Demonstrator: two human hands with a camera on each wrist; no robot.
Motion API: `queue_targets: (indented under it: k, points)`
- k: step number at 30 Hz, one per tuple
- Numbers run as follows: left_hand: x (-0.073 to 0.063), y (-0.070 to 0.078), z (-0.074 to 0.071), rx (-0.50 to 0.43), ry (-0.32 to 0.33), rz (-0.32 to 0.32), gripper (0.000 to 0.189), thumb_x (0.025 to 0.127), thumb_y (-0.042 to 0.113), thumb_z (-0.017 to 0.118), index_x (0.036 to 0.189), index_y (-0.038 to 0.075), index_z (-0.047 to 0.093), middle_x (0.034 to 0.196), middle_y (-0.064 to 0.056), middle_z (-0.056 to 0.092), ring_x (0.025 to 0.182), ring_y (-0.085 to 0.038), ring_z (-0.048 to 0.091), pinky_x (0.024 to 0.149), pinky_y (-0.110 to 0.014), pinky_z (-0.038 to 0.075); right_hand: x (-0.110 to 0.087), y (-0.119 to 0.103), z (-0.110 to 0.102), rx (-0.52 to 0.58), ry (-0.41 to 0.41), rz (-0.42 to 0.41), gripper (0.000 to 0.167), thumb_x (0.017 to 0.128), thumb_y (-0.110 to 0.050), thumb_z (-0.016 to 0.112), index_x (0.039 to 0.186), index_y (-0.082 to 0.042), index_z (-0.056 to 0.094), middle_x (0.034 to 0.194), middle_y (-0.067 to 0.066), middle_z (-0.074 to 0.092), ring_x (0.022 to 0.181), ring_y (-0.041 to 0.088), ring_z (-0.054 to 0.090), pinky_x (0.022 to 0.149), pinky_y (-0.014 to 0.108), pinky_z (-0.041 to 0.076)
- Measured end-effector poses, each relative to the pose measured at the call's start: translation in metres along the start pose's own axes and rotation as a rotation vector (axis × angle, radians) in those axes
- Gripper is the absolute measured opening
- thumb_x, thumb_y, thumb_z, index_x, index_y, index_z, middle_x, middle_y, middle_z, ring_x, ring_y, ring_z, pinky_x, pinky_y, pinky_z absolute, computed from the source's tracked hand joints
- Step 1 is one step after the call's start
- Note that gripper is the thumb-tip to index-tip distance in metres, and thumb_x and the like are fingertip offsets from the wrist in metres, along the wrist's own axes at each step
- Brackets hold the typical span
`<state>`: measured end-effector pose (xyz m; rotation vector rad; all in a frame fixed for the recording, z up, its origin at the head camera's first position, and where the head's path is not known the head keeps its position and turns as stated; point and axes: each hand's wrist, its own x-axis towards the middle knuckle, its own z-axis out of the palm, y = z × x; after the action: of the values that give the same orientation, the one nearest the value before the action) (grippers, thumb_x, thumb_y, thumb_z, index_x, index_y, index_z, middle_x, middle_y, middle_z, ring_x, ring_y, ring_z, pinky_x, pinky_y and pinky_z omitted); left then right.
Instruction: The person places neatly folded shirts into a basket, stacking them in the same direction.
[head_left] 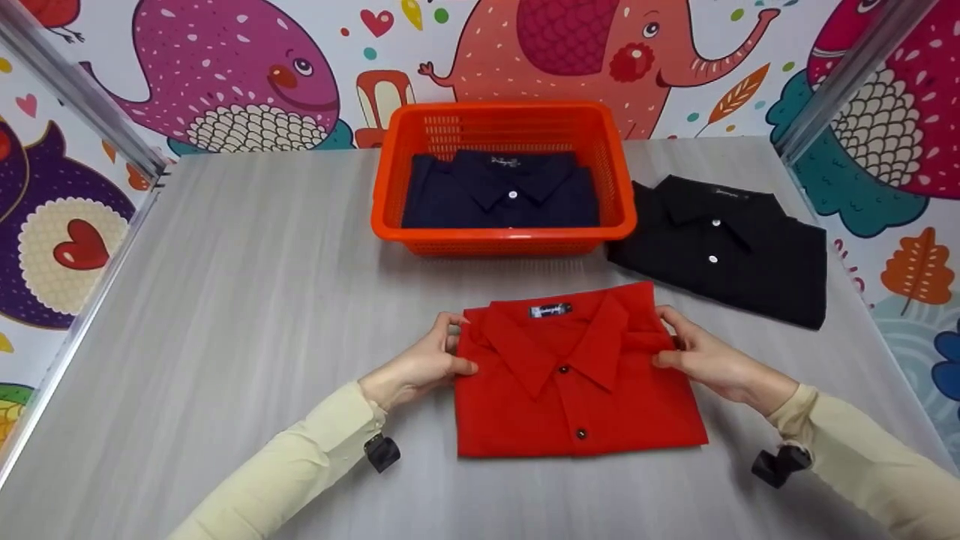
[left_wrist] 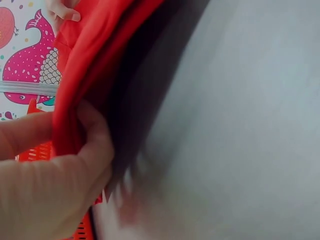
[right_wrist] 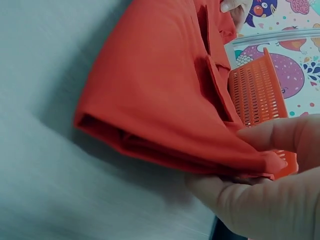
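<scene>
A folded red collared shirt (head_left: 517, 412) with dark buttons is held by both hands in front of the basket. My left hand (head_left: 424, 364) pinches its left edge, thumb on top and fingers underneath. On the opposite edge, my right hand (head_left: 712, 364) grips the shirt the same way. Both wrist views show the red cloth (left_wrist: 95, 55) between thumb and fingers, with its layered side (right_wrist: 150, 95) raised off the table and casting a shadow. Behind it stands an orange plastic basket (head_left: 502, 244) holding a folded navy shirt (head_left: 480, 199) with white buttons.
A folded black shirt (head_left: 772, 262) lies to the right of the basket, near the table's right side. The pale wood-grain table (head_left: 247, 300) stretches out to the left. Cartoon-printed panels (head_left: 247, 67) with metal corner posts (head_left: 847, 75) enclose the back and sides.
</scene>
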<state>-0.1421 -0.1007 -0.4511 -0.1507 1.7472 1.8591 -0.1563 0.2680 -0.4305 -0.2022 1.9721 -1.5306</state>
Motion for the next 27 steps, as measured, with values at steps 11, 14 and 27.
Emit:
queue_targets:
  k: [11, 14, 27]
  points:
    - [0.000, 0.003, -0.006, -0.026, 0.079, 0.000, 0.071, 0.080, -0.015, 0.061, 0.139, 0.002, 0.026, 0.117, -0.017, 0.058, 0.085, -0.020, 0.059, 0.073, -0.029, 0.049, 0.001, 0.002, 0.004, -0.040, 0.036, -0.106, 0.056, 0.088, 0.008, 0.054, 0.137, 0.002, 0.027, 0.106, 0.012, 0.056, 0.089, 0.020, 0.055, 0.074, 0.028, 0.047]
    - [0.000, 0.003, -0.007, -0.044, 0.083, -0.008, 0.065, 0.079, -0.015, 0.062, 0.136, -0.004, 0.030, 0.113, -0.016, 0.061, 0.083, -0.018, 0.061, 0.073, -0.030, 0.051, 0.002, 0.003, 0.004, -0.055, 0.040, -0.120, 0.057, 0.088, 0.008, 0.054, 0.138, 0.002, 0.027, 0.109, 0.014, 0.056, 0.091, 0.019, 0.055, 0.076, 0.028, 0.047]
    - [-0.004, 0.004, -0.011, 0.009, 0.023, 0.038, 0.072, 0.080, -0.011, 0.063, 0.143, -0.002, 0.031, 0.123, -0.017, 0.054, 0.091, -0.019, 0.058, 0.077, -0.028, 0.050, 0.003, 0.002, 0.005, -0.084, 0.062, -0.134, 0.059, 0.089, 0.006, 0.055, 0.141, 0.001, 0.028, 0.113, 0.016, 0.057, 0.094, 0.020, 0.056, 0.078, 0.028, 0.047]
